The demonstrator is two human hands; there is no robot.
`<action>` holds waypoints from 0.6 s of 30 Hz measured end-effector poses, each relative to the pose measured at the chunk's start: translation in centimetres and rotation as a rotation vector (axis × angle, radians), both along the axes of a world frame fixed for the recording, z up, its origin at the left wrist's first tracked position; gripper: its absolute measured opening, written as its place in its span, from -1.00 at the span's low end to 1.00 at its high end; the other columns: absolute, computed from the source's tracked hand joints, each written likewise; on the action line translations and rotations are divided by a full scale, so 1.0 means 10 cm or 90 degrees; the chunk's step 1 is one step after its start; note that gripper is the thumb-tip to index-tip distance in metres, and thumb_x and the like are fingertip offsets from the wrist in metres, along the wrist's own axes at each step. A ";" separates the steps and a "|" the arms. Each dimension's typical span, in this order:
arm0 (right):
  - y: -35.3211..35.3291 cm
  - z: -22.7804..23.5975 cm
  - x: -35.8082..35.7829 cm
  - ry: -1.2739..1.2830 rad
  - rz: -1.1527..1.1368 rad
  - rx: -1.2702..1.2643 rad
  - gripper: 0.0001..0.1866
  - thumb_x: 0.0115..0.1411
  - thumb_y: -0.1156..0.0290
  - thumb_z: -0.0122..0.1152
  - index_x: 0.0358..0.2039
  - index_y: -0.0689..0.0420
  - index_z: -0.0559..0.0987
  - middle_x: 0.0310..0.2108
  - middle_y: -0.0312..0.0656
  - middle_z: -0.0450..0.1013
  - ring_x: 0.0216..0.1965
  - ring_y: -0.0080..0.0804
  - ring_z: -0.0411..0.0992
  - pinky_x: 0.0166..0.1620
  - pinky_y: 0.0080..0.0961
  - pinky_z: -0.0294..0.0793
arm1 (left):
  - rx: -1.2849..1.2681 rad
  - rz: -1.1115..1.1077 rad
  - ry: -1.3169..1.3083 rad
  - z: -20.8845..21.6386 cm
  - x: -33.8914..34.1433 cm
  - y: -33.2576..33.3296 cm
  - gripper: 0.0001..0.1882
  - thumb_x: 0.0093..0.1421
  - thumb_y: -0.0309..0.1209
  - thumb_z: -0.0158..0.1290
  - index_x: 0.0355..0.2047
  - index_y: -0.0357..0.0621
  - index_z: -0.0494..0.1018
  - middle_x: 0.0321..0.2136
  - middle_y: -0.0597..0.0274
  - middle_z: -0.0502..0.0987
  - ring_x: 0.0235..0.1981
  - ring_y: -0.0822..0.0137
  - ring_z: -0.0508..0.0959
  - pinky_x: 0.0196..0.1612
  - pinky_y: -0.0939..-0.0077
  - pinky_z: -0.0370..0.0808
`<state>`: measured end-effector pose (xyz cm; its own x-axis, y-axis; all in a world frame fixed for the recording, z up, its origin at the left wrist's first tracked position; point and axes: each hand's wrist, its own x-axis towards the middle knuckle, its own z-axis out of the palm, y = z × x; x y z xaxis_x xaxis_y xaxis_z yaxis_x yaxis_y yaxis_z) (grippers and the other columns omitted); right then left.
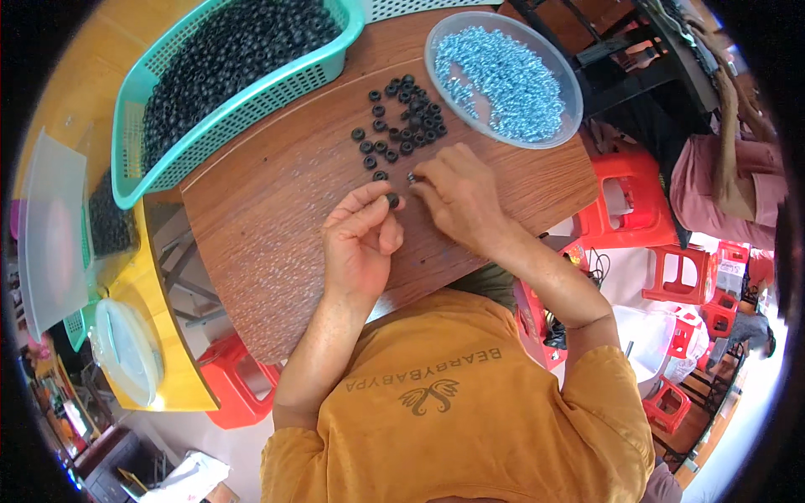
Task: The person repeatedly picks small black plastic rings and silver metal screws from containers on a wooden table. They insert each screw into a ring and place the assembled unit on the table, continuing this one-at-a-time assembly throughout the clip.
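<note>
My left hand point(360, 235) is closed, pinching a small round black ring-like piece point(392, 199) between thumb and fingertips. Just to its right, my right hand point(459, 189) grips a tiny shiny piece point(411, 178) at its fingertips, too small to name surely. The two hands are close together but apart. Beyond them, a loose group of black ring-like pieces point(407, 134) with centre holes lies on the brown wooden table point(277, 226). One more black piece point(380, 176) rests by my left fingertips.
A turquoise basket point(239, 105) heaped with black pieces stands at the far left. At the far right is a clear round bowl point(573, 92) of small shiny light-blue pieces. Red stools point(633, 201) stand right of the table, near a seated person point(713, 184). A yellow table point(180, 352) adjoins on the left.
</note>
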<state>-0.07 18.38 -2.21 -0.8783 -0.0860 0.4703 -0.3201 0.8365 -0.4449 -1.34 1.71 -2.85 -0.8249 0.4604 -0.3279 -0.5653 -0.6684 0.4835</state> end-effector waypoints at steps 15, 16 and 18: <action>0.97 0.34 -0.50 0.016 -0.109 0.169 -0.90 -0.13 0.54 0.23 -0.51 0.12 0.58 -0.57 -0.16 0.39 -0.41 -0.19 0.37 -0.36 -0.31 0.33 | -0.044 -0.030 0.012 0.03 0.00 -0.01 -0.78 0.10 -0.53 -0.01 -0.20 -0.28 0.39 -0.39 0.09 0.52 -0.74 0.54 0.25 -0.59 0.64 0.21; 0.97 0.31 -0.54 0.005 -0.094 0.177 -0.89 -0.15 0.56 0.22 -0.52 0.12 0.58 -0.57 -0.13 0.39 -0.40 -0.17 0.37 -0.36 -0.28 0.34 | -0.046 -0.030 0.009 0.03 0.00 -0.01 -0.78 0.10 -0.53 -0.01 -0.20 -0.28 0.40 -0.39 0.09 0.52 -0.75 0.54 0.25 -0.59 0.64 0.21; 0.98 0.25 -0.63 -0.016 -0.064 0.194 -0.87 -0.18 0.61 0.19 -0.56 0.12 0.60 -0.57 -0.06 0.39 -0.40 -0.12 0.38 -0.37 -0.23 0.37 | -0.051 -0.029 0.005 0.05 0.00 0.00 -0.78 0.10 -0.53 0.00 -0.21 -0.28 0.40 -0.39 0.09 0.52 -0.75 0.54 0.24 -0.59 0.64 0.21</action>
